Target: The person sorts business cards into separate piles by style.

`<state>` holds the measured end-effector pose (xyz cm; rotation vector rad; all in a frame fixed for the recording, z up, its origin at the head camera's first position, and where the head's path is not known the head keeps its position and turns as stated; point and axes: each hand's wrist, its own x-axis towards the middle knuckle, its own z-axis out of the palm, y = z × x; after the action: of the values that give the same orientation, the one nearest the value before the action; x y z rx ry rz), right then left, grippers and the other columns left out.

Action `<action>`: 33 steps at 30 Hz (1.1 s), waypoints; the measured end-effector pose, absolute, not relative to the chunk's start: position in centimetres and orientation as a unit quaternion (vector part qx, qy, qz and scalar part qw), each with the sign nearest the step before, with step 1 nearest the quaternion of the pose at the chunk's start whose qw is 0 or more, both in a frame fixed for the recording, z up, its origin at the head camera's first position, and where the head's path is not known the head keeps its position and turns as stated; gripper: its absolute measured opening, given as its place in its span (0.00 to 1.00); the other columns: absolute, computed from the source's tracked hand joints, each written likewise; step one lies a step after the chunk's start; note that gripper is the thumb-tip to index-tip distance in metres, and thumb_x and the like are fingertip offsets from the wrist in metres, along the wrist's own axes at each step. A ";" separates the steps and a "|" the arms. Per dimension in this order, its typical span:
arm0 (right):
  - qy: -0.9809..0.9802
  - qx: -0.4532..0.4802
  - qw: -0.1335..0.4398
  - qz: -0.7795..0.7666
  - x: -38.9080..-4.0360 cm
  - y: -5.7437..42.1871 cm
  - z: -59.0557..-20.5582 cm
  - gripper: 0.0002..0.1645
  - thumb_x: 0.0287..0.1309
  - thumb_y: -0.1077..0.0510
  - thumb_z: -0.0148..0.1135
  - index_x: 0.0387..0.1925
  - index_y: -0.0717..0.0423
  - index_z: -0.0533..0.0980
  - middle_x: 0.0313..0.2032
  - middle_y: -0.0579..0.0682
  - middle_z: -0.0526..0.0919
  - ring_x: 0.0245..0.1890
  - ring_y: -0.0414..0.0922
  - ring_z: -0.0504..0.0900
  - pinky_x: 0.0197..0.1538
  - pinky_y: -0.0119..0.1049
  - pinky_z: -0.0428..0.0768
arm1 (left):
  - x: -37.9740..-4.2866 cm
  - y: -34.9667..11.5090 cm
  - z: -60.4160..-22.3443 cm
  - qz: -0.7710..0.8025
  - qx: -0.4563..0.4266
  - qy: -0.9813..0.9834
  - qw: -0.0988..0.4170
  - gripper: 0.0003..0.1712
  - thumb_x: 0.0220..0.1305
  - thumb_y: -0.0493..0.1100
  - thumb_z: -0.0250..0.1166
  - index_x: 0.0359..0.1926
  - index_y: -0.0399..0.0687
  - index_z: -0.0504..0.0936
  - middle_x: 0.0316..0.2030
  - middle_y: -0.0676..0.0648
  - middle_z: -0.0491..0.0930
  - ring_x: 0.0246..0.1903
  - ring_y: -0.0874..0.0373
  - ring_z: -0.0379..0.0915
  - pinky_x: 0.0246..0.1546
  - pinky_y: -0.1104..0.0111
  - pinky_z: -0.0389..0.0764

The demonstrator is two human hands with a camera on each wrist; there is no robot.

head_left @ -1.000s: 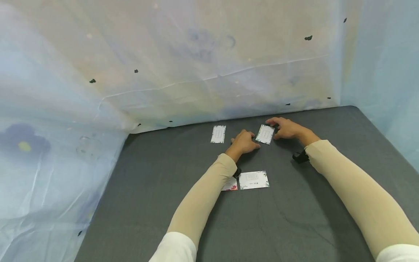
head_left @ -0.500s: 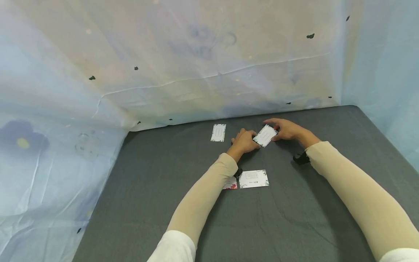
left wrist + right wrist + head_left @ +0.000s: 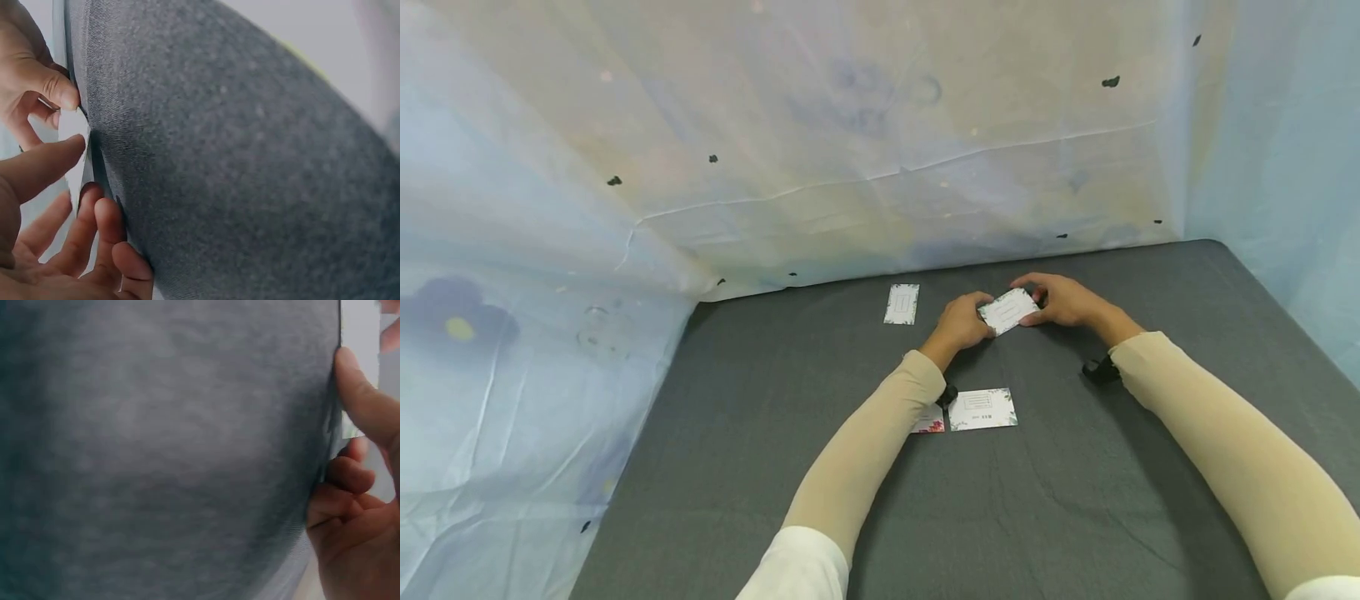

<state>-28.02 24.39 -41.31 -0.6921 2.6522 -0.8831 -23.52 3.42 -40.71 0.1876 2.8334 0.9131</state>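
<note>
A white card with a green leafy border [image 3: 1008, 311] is held between both hands over the far part of the dark grey table, its long side slanting up to the right. The left hand [image 3: 962, 321] pinches its left end, and in the left wrist view the thumb [image 3: 59, 156] lies on one face with fingertips behind. At the other end, the right hand [image 3: 1063, 300] grips the card between thumb and fingers. In the right wrist view that thumb [image 3: 362, 394] presses on the white card face [image 3: 360, 331], with the other fingers curled below.
Another leafy card [image 3: 901, 304] lies upright to the left near the back edge. Closer in, a wider leafy card [image 3: 983, 409] lies beside a red-flowered card [image 3: 929, 419], partly hidden by the left forearm. A patterned cloth wall [image 3: 880, 200] rises behind the dark table [image 3: 1075, 500].
The card has turned clockwise from nearly upright to a flatter slant. The left hand, earlier beside it, now pinches its left end. The right hand has shifted slightly right.
</note>
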 end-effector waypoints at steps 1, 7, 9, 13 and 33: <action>0.914 -0.234 0.126 -0.307 -28.0 24.4 -41.5 0.41 0.56 0.57 0.73 0.69 0.57 0.67 0.41 0.60 0.76 0.30 0.47 0.68 0.35 0.41 0.67 | -23.6 3.3 -40.8 0.318 0.064 0.943 0.074 0.34 0.56 0.39 0.75 0.64 0.56 0.77 0.46 0.47 0.85 0.43 0.57 0.79 0.49 0.65 0.77; 0.915 -0.215 0.095 -0.327 -27.6 24.5 -41.8 0.39 0.54 0.51 0.75 0.66 0.54 0.70 0.39 0.55 0.75 0.30 0.47 0.69 0.37 0.41 0.67 | -23.9 2.9 -41.3 0.379 0.044 0.923 0.052 0.36 0.51 0.34 0.77 0.62 0.58 0.79 0.30 0.50 0.80 0.25 0.63 0.68 0.27 0.74 0.68; 0.916 -0.210 0.088 -0.330 -27.5 24.5 -41.9 0.39 0.53 0.49 0.75 0.65 0.53 0.71 0.39 0.54 0.75 0.30 0.47 0.69 0.38 0.40 0.67 | -23.9 2.9 -41.3 0.380 0.040 0.923 0.052 0.38 0.50 0.36 0.78 0.63 0.60 0.78 0.29 0.51 0.78 0.24 0.62 0.68 0.28 0.73 0.68; 0.915 -0.206 0.074 -0.340 -27.4 24.6 -42.0 0.38 0.52 0.48 0.76 0.63 0.51 0.72 0.38 0.52 0.75 0.30 0.46 0.68 0.39 0.40 0.67 | -23.9 2.8 -41.2 0.379 0.047 0.923 0.050 0.40 0.50 0.38 0.79 0.65 0.61 0.76 0.30 0.51 0.77 0.26 0.61 0.68 0.29 0.72 0.68; 0.905 -0.236 0.081 -0.345 -26.2 24.5 -41.7 0.39 0.53 0.56 0.75 0.66 0.53 0.70 0.39 0.53 0.81 0.28 0.44 0.71 0.33 0.35 0.69 | -23.7 1.6 -41.2 0.381 0.050 0.922 0.045 0.37 0.53 0.42 0.77 0.64 0.63 0.76 0.25 0.53 0.71 0.21 0.59 0.62 0.26 0.69 0.64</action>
<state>-26.19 24.51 -41.69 -0.7052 2.7049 -1.0303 -23.66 1.58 -41.23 0.1538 2.8162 1.1642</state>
